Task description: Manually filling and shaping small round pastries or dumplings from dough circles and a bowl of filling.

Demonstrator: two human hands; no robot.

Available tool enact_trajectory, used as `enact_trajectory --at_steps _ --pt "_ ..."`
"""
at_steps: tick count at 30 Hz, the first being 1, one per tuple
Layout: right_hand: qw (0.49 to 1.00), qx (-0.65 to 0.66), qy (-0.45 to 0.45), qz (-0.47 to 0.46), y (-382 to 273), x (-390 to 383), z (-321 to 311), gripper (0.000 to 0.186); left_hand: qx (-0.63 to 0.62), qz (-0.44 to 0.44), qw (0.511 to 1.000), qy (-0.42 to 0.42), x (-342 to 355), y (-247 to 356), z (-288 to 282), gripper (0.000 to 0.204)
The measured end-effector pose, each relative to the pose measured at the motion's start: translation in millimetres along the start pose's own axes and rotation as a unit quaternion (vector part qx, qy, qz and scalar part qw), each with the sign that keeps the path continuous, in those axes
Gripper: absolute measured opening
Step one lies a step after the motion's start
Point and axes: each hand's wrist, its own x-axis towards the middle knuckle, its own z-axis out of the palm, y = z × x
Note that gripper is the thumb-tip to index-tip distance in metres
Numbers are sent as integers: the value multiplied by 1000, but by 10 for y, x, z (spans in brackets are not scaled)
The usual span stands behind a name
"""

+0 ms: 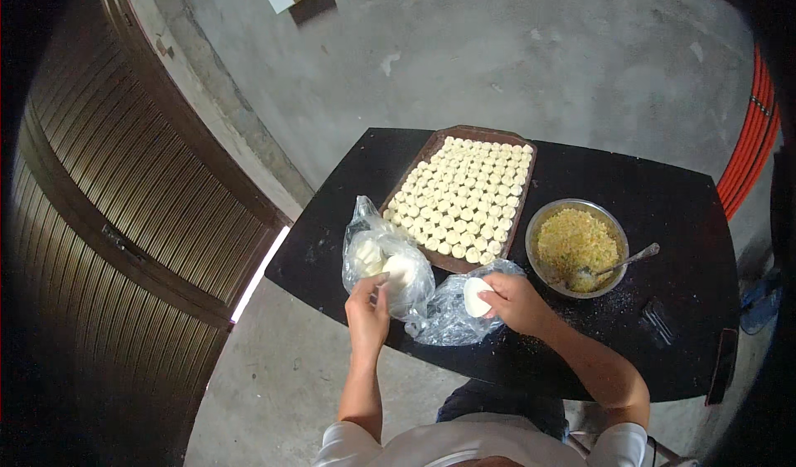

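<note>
My right hand [516,301] is closed on a round white dumpling wrapper [476,298], pinched at its right edge between thumb and fingers. Whether it is one sheet or more, I cannot tell. At the mouth of a clear plastic bag [356,247], my left hand [367,305] has its thumb and forefinger apart, fingertips beside the white wrappers [401,270] inside. Beneath the held wrapper lies a second crumpled clear plastic bag [454,322]. Beyond both hands, a brown tray [473,130] carries rows of small pale folded dumplings [464,193].
Right of the tray, a metal bowl [531,247] contains yellow-green chopped filling [580,237] and a spoon [643,254]. A small dark object with metal strips [658,322] lies near the black table's [663,193] right side. A ribbed brown shutter [108,193] stands at left, orange hoses [753,140] at right.
</note>
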Motion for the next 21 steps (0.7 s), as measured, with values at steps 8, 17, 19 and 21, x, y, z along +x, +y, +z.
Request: enact_trajectory --at_steps 8,17,19,21 --pt "997 -54 -43 -19 132 40 42 16 163 219 960 -65 214 -203 141 29" --pt "953 -282 75 -82 200 43 93 18 112 171 971 -121 338 -253 87 18" --pt "924 -347 105 -117 85 26 112 20 96 136 978 -127 341 -291 77 15" --pt "889 -411 138 -150 -46 21 128 22 97 116 980 -126 336 -219 70 15"
